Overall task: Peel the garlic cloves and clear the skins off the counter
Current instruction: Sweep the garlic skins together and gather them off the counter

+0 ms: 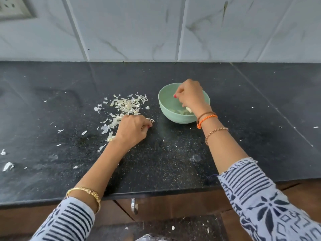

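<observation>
A pale green bowl point(166, 108) stands on the black counter point(173, 153), with garlic cloves point(182, 111) lying in its bottom. My right hand point(190, 97) reaches into the bowl with fingers curled; what it holds is hidden. A pile of white garlic skins point(125, 105) lies left of the bowl. My left hand point(132, 130) rests on the counter just in front of the pile, its fingers curled and pinching a bit of skin point(151, 120) at the fingertips.
Loose skin flakes are scattered over the left part of the counter, with bigger pieces near the left edge point(7, 166). A tiled wall point(156, 28) rises behind. A cabinet handle point(134, 206) sits below the counter's front edge, and scraps lie on the floor point(172, 228).
</observation>
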Tool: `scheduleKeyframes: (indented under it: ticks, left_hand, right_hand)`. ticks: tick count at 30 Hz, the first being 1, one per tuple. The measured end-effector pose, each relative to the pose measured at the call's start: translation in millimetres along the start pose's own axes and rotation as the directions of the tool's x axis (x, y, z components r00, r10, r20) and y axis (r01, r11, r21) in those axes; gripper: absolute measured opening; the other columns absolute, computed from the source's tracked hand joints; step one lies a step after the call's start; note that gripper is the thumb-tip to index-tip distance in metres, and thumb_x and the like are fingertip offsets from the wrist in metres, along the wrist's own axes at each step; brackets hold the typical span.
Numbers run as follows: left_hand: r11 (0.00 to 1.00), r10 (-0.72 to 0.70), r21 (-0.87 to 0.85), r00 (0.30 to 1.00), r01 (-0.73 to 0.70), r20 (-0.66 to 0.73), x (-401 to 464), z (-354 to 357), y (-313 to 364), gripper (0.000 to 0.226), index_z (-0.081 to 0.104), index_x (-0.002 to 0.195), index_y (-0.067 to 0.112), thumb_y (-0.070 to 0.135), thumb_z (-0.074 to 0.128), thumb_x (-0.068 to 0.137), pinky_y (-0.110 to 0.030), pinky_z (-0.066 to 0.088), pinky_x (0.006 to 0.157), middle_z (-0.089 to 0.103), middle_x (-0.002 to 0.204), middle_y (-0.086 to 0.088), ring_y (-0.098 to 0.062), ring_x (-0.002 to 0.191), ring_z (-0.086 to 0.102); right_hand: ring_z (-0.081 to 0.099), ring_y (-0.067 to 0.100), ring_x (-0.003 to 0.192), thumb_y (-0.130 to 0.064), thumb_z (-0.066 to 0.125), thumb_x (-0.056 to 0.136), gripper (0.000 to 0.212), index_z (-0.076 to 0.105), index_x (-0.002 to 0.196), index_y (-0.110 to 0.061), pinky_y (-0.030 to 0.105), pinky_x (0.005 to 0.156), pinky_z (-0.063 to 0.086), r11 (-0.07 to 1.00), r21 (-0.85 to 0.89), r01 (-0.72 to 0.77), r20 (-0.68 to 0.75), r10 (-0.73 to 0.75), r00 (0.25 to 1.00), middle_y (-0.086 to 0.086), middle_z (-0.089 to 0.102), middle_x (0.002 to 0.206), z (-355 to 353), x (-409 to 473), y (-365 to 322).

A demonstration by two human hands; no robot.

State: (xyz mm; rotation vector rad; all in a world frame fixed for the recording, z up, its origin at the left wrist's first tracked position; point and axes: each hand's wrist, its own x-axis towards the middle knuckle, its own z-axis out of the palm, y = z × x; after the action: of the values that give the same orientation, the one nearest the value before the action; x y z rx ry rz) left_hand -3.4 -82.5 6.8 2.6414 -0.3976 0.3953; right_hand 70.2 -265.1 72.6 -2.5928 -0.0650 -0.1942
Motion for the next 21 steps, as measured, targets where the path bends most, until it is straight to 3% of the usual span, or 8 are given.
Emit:
scheduleKeyframes:
  ticks: [4, 6, 8, 10, 12, 14, 18, 21]
  left_hand:
    - [1.0, -0.022, -0.001, 0.998, 0.022, -0.065, 3, 7, 2, 0.022, 0.074, 0.093, 0.01, 0.002, 0.056, 0.084, -0.038, 0.047, 0.084, 0.072, 0.096, -0.008, -0.028, 0.084, 0.066]
    - [1.0, -0.023, -0.018, 0.994, 0.021, -0.107, 3, 10, 3, 0.021, 0.074, 0.09, 0.008, -0.001, 0.057, 0.081, -0.04, 0.049, 0.08, 0.072, 0.093, -0.008, -0.029, 0.081, 0.066]
    - [0.999, -0.029, -0.02, 0.992, 0.027, -0.122, 3, 12, 4, 0.021, 0.075, 0.088, 0.008, -0.001, 0.058, 0.08, -0.041, 0.05, 0.079, 0.072, 0.092, -0.009, -0.03, 0.079, 0.066]
    - [0.999, -0.034, -0.013, 0.992, 0.033, -0.12, 4, 12, 4, 0.022, 0.075, 0.089, 0.009, 0.0, 0.057, 0.081, -0.04, 0.049, 0.079, 0.072, 0.093, -0.008, -0.029, 0.08, 0.066]
    - [1.0, -0.028, -0.01, 0.992, 0.027, -0.12, 4, 12, 4, 0.022, 0.075, 0.089, 0.01, 0.0, 0.057, 0.081, -0.039, 0.05, 0.078, 0.072, 0.092, -0.007, -0.029, 0.079, 0.066]
    - [1.0, -0.018, -0.013, 0.991, 0.017, -0.136, 2, 12, 4, 0.022, 0.075, 0.088, 0.009, -0.001, 0.058, 0.08, -0.038, 0.05, 0.076, 0.073, 0.09, -0.008, -0.028, 0.076, 0.066]
    - [0.998, -0.008, -0.056, 0.982, -0.003, -0.189, -4, 13, 4, 0.02, 0.073, 0.089, 0.007, -0.004, 0.064, 0.075, -0.039, 0.05, 0.067, 0.071, 0.086, -0.009, -0.029, 0.067, 0.065]
    - [0.997, -0.024, -0.076, 0.958, 0.003, -0.285, -14, 11, 3, 0.02, 0.072, 0.091, 0.005, -0.004, 0.066, 0.074, -0.047, 0.053, 0.068, 0.07, 0.09, -0.012, -0.032, 0.07, 0.064]
  right_hand:
    - [0.055, 0.021, 0.074, -0.039, 0.072, 0.078, 0.031, 0.066, 0.077, -0.009, 0.029, 0.067, 0.042, 0.983, -0.184, 0.011, -0.088, -0.027, 0.996, 0.004, 0.062, 0.076, -13, 5, -10]
    - [0.051, 0.02, 0.072, -0.046, 0.067, 0.081, 0.036, 0.062, 0.066, -0.014, 0.028, 0.065, 0.038, 0.979, -0.202, -0.002, -0.034, -0.005, 0.999, 0.001, 0.058, 0.067, -11, 5, -12]
    - [0.053, 0.024, 0.071, -0.039, 0.06, 0.088, 0.044, 0.055, 0.054, -0.012, 0.029, 0.066, 0.042, 0.989, -0.147, -0.015, 0.064, 0.025, 0.998, 0.002, 0.055, 0.058, -7, 4, -9]
    - [0.062, 0.028, 0.08, -0.021, 0.055, 0.093, 0.033, 0.068, 0.068, -0.003, 0.033, 0.077, 0.05, 0.999, -0.038, -0.018, 0.077, 0.021, 0.997, 0.01, 0.068, 0.074, -5, 3, -5]
    - [0.065, 0.024, 0.095, -0.001, 0.051, 0.089, 0.021, 0.072, 0.093, -0.002, 0.029, 0.089, 0.048, 0.998, 0.064, -0.018, -0.051, 0.022, 0.998, 0.012, 0.071, 0.098, -8, -1, -3]
    - [0.065, 0.02, 0.096, 0.01, 0.048, 0.083, 0.032, 0.071, 0.099, -0.005, 0.027, 0.091, 0.048, 0.993, 0.117, 0.031, -0.185, -0.009, 0.983, 0.01, 0.07, 0.101, -11, -7, -3]
    - [0.065, 0.022, 0.096, -0.004, 0.06, 0.084, 0.019, 0.072, 0.098, -0.008, 0.029, 0.089, 0.046, 0.981, 0.127, 0.149, -0.382, -0.09, 0.92, 0.006, 0.072, 0.097, -10, -20, -5]
    - [0.059, 0.032, 0.104, 0.005, 0.055, 0.078, 0.021, 0.073, 0.085, -0.003, 0.015, 0.086, 0.032, 0.938, 0.101, 0.333, -0.588, -0.214, 0.78, 0.012, 0.07, 0.097, -1, -42, -18]
